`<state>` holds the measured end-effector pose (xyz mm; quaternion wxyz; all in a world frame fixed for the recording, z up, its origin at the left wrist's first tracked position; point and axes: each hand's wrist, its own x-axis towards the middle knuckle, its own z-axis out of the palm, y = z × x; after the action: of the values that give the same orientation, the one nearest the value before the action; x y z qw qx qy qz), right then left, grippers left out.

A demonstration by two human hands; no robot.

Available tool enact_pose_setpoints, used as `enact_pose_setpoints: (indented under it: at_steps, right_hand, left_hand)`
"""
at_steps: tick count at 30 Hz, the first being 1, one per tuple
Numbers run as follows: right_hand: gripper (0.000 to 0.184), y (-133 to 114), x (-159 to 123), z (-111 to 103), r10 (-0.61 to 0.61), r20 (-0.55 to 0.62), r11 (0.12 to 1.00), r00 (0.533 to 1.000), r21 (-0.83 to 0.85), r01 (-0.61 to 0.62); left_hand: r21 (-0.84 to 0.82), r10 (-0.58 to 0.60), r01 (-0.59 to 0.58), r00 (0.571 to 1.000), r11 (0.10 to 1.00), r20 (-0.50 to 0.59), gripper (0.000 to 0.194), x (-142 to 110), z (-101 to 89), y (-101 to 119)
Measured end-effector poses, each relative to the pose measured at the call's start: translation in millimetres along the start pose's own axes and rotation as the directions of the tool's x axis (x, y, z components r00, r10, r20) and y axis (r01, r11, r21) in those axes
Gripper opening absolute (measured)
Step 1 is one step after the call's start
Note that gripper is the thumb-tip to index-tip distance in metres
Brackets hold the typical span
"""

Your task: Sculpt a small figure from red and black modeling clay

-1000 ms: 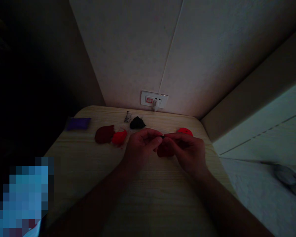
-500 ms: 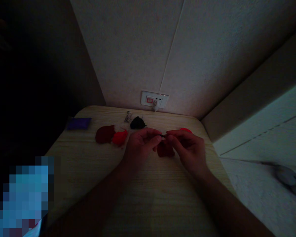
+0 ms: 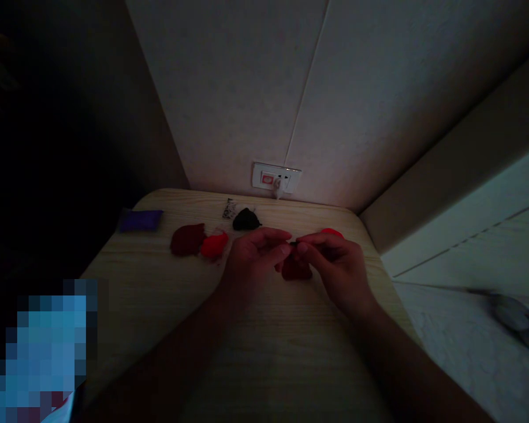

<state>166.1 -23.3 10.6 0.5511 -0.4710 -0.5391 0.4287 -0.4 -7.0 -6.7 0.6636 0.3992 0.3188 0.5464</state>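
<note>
Over the middle of the wooden table, my right hand [image 3: 337,261] pinches a small thin black piece [image 3: 293,242], perhaps modelling clay, between thumb and index finger. Close beside it, my left hand [image 3: 258,254] has its thumb and index tip slightly parted at the piece's left end. Beneath the fingers lies a dark red lump [image 3: 297,270], partly hidden by my hands. A larger black lump [image 3: 246,220] sits just behind my left hand. To the left are a dark red flattened lump [image 3: 187,239] and a bright red one [image 3: 214,244], which touch or nearly touch.
A purple packet [image 3: 141,220] lies at the table's [image 3: 255,352] back left. A dark-patterned scrap [image 3: 229,208] is near the black lump. Behind my right hand a bright red thing [image 3: 332,232] shows partly. The wall, with a socket [image 3: 276,177], borders the back; a pixelated patch covers the lower left.
My left thumb and index finger have parted a little from the black piece, which stays in my right fingers. The lumps on the table have not moved.
</note>
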Motion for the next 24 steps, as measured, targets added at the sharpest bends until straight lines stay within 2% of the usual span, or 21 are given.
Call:
enact_pose_setpoints:
  at_steps: [5, 10, 20, 24]
  right_hand:
    - [0.017, -0.2, 2.4, -2.2, 0.156, 0.114, 0.950, 0.981, 0.254, -0.181]
    - [0.021, -4.3, 1.2, -1.6, 0.240, 0.215, 0.900, 0.947, 0.316, -0.300]
    - [0.021, -4.0, 0.8, -2.6, 0.254, 0.268, 0.868, 0.929, 0.360, -0.341]
    - [0.024, -6.4, 0.5, -1.3, 0.285, 0.261, 0.861, 0.922, 0.354, -0.366]
  left_hand:
    - [-0.097, -0.070, 0.071, 0.998, 0.993, 0.010, 0.022, 0.2, 2.5, 2.1]
    - [-0.095, -0.093, 0.100, 0.993, 0.991, 0.075, 0.023, -1.1, 4.8, 3.0]
    - [-0.085, -0.094, 0.101, 0.992, 0.991, 0.088, 0.025, 0.0, 5.0, 3.0]
    - [-0.117, -0.142, 0.153, 0.985, 0.981, 0.097, 0.030, -0.4, 4.4, 3.8]
